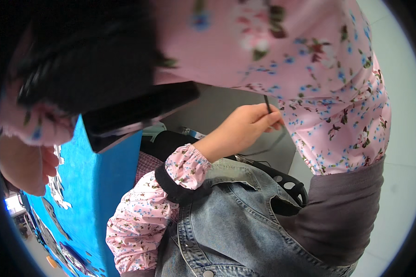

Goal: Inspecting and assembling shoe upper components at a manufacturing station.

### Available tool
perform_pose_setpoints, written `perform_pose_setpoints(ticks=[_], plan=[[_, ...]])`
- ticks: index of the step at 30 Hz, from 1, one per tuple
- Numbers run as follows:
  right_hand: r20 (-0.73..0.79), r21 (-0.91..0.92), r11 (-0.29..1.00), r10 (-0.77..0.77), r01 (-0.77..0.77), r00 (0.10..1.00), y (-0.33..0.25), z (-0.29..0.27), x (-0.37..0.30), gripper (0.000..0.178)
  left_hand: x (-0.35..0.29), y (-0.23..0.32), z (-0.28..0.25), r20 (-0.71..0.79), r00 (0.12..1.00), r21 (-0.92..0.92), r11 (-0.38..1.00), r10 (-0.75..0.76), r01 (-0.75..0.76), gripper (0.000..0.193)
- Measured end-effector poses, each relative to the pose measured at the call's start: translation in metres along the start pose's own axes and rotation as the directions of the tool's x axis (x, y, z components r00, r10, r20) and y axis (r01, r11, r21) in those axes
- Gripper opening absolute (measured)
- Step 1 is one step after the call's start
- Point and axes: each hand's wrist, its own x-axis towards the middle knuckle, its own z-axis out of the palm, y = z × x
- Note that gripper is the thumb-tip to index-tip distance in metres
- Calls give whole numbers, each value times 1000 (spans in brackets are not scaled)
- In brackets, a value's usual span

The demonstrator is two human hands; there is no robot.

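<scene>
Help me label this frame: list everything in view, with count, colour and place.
blue surface: 1, blue, left
flat pieces: several, mostly grey, on the blue surface
small item: 1, orange, lower left
flat object: 1, black, left of centre
plaid cloth: 1, reddish, left of centre
panel: 1, grey, centre
cord: 1, dark, centre
spotted item: 1, black-and-white, right of centre
floor: 1, pale, right
denim garment: 1, blue, lower centre
grey sleeve: 1, grey, right
floral sleeves: 2, pink, top and lower left
left hand: 1, bare, centre, pinching the cord
right hand: 1, bare, far left

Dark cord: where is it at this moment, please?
In the head view, the dark cord touches a hand right of centre, above the denim garment.
</scene>
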Motion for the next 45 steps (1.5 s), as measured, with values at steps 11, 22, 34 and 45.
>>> perform_pose_setpoints(ticks=[11,22,34,45], plan=[[73,23,1000,-11,10,997,3,4,4,45,-20,3,-47,-472,853,449,893,224,14,46],[137,72,997,-27,18,990,9,17,11,45,-118,11,-158,-493,688,846,478,533,236,57],[235,99,994,-62,40,970,10,37,25,45,-293,1,-209,-272,514,808,-97,814,581,69],[362,148,985,-133,84,922,-8,70,53,45,-250,23,-100,-484,727,667,332,-487,667,18]])
